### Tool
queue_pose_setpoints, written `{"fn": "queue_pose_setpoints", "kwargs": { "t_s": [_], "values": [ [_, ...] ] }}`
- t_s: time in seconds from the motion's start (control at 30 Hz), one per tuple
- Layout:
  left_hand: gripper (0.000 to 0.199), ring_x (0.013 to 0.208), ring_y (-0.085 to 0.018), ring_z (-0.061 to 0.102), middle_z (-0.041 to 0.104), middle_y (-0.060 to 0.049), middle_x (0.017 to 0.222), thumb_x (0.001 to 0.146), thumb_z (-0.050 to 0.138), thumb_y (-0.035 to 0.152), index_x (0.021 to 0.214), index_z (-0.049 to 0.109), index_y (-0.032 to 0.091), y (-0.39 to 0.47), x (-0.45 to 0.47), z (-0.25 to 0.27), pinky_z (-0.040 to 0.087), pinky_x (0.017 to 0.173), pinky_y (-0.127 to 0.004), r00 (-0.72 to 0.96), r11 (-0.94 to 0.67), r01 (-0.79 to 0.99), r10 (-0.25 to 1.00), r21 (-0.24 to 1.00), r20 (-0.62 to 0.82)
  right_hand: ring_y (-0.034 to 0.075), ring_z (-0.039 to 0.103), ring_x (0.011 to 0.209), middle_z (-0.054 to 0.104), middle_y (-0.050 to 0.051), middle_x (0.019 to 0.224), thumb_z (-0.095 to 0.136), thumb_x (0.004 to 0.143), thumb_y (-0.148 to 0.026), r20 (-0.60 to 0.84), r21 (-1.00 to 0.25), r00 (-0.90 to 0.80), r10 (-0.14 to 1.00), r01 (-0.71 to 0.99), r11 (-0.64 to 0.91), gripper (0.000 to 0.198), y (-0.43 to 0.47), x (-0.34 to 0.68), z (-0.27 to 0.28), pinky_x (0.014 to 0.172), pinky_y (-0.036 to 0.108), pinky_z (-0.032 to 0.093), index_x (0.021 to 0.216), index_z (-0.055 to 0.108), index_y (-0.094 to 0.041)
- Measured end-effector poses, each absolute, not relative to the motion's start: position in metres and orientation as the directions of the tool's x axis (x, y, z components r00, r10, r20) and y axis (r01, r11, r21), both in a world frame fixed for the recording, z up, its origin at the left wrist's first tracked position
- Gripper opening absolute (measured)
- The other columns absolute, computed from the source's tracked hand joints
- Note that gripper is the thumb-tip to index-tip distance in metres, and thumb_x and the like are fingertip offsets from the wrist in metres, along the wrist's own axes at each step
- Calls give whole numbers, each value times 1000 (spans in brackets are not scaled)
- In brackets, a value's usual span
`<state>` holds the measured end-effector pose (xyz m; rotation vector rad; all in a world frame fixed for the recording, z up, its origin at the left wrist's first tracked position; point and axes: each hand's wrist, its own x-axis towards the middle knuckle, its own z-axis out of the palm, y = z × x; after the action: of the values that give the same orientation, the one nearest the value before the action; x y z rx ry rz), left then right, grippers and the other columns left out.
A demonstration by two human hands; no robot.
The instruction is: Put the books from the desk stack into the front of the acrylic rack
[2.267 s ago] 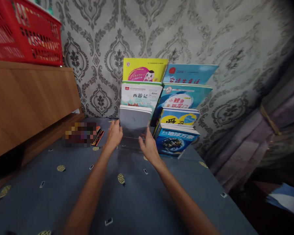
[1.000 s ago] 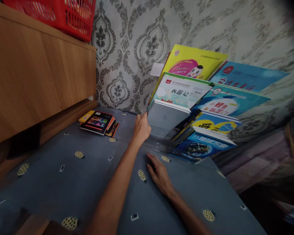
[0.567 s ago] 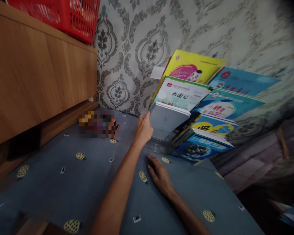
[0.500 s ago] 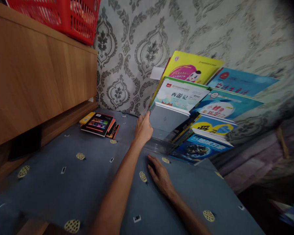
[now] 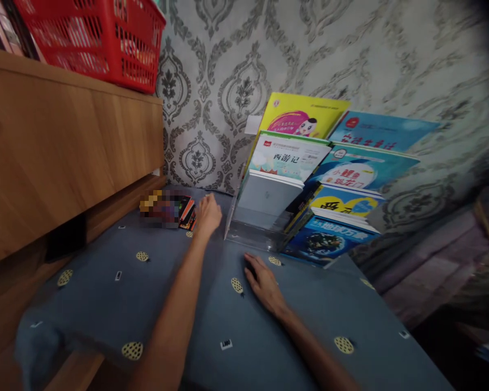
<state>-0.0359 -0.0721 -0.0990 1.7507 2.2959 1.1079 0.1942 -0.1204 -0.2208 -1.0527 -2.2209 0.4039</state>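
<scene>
My left hand [image 5: 208, 214] is over the cloth, just right of a small stack of books [image 5: 187, 213]. Its back faces me and the fingers point away, too blurred to tell what they do. Part of that stack is pixelated. My right hand [image 5: 264, 283] lies on the cloth with its fingers stretched out, holding nothing. Beyond it stands a clear book rack [image 5: 244, 236]. It holds several upright books, among them a yellow book [image 5: 285, 111], a white book with a green top edge [image 5: 287, 155], a plain grey book [image 5: 267, 196] and a blue book with a globe [image 5: 330, 239].
A grey-blue cloth [image 5: 163, 293] with pineapple prints covers the table. To the left is a wooden cabinet [image 5: 73, 130] with a red plastic basket [image 5: 110, 49] on top. Patterned wallpaper [image 5: 199, 125] rises behind, and a blurred pinkish fabric [image 5: 436, 266] is at right.
My left hand has left the rack's side and moved left towards the small stack. The right hand stays flat on the cloth. My view has shifted slightly.
</scene>
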Motion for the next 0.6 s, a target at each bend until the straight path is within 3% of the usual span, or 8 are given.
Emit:
{"fn": "queue_pose_setpoints", "kwargs": {
  "t_s": [0.1,0.23,0.4,0.6],
  "values": [
    [47,142,-40,37,52,-25,144,95,49,31,139,49,14,-86,-75,-117,28,111,-67,-440,268,842,844,468,308,27,59,125,62,14,135,45,95,-27,419,-516,-481,770,572,638,41,-120,194,-221,107,51,48,132,61,-19],
    [64,144,-50,30,39,-32,152,93,51,43,145,43,7,-104,-122,-142,26,107,-74,-529,486,836,837,254,141,27,59,124,61,15,135,45,94,-24,413,-516,-491,767,568,641,40,-120,194,-221,107,50,48,130,62,-18],
    [61,143,-49,31,35,-30,155,95,42,31,151,36,7,-116,-139,-158,32,106,-69,-483,481,875,862,49,152,25,59,125,61,15,134,46,94,-20,397,-495,-506,766,584,643,39,-122,192,-220,108,47,47,129,62,-16],
    [60,130,-51,48,43,-40,143,89,40,17,144,42,-4,-129,-118,-149,41,98,-64,-465,474,880,871,-19,156,25,59,125,61,16,134,50,90,-13,400,-512,-499,769,574,639,38,-129,190,-213,107,45,48,126,64,-16]
  ]
}}
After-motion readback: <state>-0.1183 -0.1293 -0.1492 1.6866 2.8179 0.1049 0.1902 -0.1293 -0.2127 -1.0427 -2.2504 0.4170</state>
